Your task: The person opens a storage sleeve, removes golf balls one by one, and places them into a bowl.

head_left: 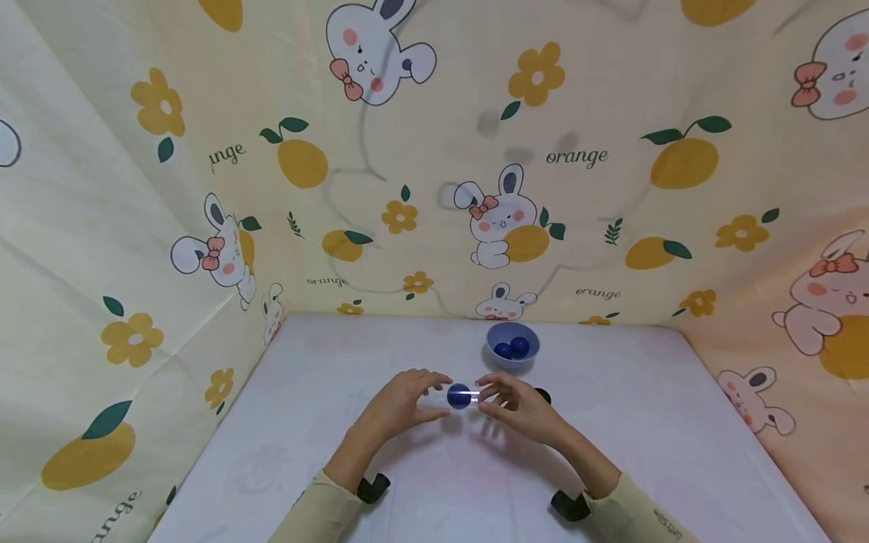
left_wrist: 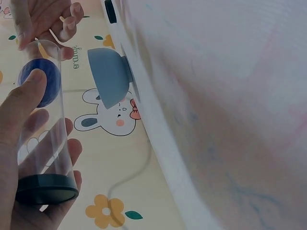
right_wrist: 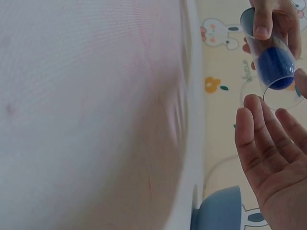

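Note:
A clear cylindrical tube [left_wrist: 56, 155] with a dark base lies on its side in the air between the hands. My left hand [head_left: 405, 400] grips it, thumb on the near side and fingers curled round behind. Inside the tube is a blue ball [head_left: 459, 396], close to the mouth end in the left wrist view. At the open rim is my right hand [head_left: 528, 409], its fingers relaxed and spread, with fingertips right at the edge. The right palm [right_wrist: 283, 191] holds nothing.
Beyond the right hand stands a light blue bowl [head_left: 497, 362] with two blue balls [head_left: 519, 346] in it. A black round piece [head_left: 544, 394] shows partly behind the right hand. Patterned cloth [head_left: 434, 151] walls the white table [head_left: 305, 422] at the back and sides.

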Available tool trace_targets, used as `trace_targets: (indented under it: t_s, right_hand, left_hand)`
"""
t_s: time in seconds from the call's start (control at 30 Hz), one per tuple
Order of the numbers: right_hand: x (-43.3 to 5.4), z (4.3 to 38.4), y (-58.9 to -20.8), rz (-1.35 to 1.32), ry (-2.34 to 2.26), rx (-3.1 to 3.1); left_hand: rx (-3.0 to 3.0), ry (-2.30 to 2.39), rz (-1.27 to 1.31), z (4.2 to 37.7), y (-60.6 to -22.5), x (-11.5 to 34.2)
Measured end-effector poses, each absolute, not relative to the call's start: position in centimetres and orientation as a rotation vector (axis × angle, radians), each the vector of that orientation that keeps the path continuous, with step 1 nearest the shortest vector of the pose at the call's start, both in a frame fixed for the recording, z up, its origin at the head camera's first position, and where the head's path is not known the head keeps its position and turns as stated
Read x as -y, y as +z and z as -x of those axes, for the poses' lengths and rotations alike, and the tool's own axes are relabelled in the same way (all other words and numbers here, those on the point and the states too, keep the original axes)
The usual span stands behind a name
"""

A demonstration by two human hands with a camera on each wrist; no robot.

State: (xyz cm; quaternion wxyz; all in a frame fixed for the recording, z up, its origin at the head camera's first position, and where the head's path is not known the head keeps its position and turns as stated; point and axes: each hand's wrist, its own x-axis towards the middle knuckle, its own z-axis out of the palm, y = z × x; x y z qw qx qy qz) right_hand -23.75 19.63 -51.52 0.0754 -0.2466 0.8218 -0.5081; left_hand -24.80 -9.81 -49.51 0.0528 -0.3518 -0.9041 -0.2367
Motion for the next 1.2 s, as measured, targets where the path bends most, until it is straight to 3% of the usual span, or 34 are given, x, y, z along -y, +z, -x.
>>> trace_targets:
  t_s: [1.2]
  right_hand:
    - [-19.57,23.82,-51.86,0.721,-1.509,-2.423]
  left_hand:
    - [2.725,-0.562,1.027,24.95,-49.39,9.95]
